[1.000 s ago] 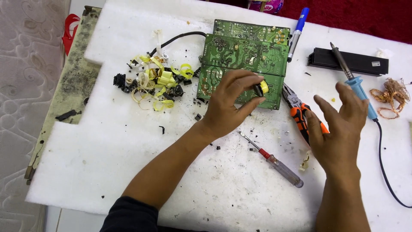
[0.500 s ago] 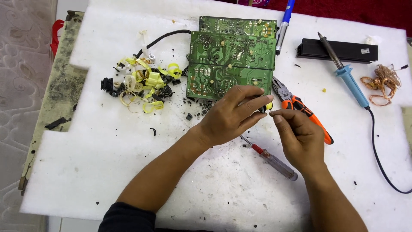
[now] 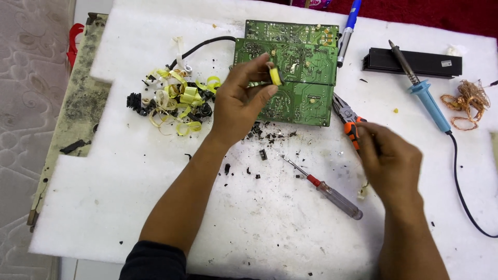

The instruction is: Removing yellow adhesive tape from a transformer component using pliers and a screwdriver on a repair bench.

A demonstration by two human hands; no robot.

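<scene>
Two green circuit boards (image 3: 290, 78) lay stacked on the white foam sheet (image 3: 155, 207) that covered the tabletop, and everything else sat around them. The left hand (image 3: 241, 101) was raised over the boards' near left corner, its fingers pinched together on a small part wrapped in yellow tape (image 3: 276, 76). The right hand (image 3: 391, 163) hung just off the boards' right side, blurred, above the orange-handled pliers (image 3: 348, 118); whether its fingers were closed on anything could not be told. A screwdriver (image 3: 324, 187) with a clear and red handle lay below the boards, among black crumbs. To the boards' left sat a heap of yellow tape scraps and black bits (image 3: 174, 101); to their right, well apart, a blue soldering iron (image 3: 423, 96), a tangle of copper wire (image 3: 467, 101) and a black bar (image 3: 412, 62). Doing this well likely meant keeping the pinch on the part's edges, so the tape stayed free to peel, turning it slowly, and working over the foam so loose bits dropped where they could be seen.
</scene>
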